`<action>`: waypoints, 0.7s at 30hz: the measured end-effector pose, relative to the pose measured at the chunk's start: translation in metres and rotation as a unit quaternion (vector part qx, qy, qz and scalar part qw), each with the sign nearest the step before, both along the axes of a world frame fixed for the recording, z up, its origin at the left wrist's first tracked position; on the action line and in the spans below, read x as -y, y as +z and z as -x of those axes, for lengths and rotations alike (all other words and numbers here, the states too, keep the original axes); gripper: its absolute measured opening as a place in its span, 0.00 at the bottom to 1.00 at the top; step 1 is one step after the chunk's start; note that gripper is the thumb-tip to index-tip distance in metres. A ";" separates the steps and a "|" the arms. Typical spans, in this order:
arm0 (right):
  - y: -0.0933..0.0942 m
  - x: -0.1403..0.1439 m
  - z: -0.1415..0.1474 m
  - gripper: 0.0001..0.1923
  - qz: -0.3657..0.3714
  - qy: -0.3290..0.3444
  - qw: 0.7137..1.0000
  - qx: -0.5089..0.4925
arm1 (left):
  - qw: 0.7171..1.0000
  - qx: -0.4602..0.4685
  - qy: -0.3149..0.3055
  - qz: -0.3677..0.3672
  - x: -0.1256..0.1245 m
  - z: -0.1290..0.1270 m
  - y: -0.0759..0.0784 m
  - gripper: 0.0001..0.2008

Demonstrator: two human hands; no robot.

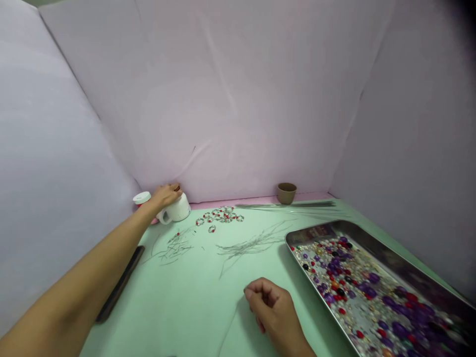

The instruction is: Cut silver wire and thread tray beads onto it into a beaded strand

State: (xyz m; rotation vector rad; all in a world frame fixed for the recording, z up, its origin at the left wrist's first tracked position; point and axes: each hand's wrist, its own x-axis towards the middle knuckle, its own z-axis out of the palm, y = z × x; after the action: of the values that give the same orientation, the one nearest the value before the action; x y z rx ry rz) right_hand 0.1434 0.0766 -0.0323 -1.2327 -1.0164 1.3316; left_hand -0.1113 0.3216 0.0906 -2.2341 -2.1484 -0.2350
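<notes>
My left hand [164,195] reaches far across the green table and rests on top of a tilted white mug [176,210] at the back left corner. My right hand [273,307] lies on the table near me with its fingers curled; a thin wire may run from it, but I cannot tell if it holds one. Loose thin wires [249,245] lie in the middle of the table. Several finished bead rings [219,216] sit just right of the mug.
A metal tray [394,258] of purple, red and clear beads fills the right side. A brown cup [286,193] and a bundle of long wires [297,205] lie at the back. A red-capped white container [142,198] stands behind the mug. A dark flat bar [121,283] lies at left.
</notes>
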 end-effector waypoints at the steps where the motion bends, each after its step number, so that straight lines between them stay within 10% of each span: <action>1: 0.000 0.000 -0.001 0.11 -0.001 0.005 1.000 0.001 | 1.000 0.006 0.005 0.002 -0.001 -0.001 0.001 0.15; 8: 0.011 0.001 -0.004 0.09 -0.003 0.010 1.000 -0.002 | 0.995 0.088 0.044 -0.028 0.040 -0.032 0.017 0.19; 14: 0.013 0.002 -0.006 0.08 -0.005 0.035 0.998 -0.058 | 0.961 0.259 -0.014 0.099 0.180 -0.099 0.002 0.18; 21: 0.016 0.029 0.000 0.07 0.000 0.107 0.988 -0.111 | 0.790 0.581 0.059 0.186 0.291 -0.128 -0.061 0.14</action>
State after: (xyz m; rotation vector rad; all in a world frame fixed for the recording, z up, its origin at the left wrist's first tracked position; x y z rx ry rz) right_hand 0.1438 0.0479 -0.0168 -0.9697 -1.0087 1.5963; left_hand 0.0169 0.0303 0.0298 -2.4057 -3.0256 -1.7165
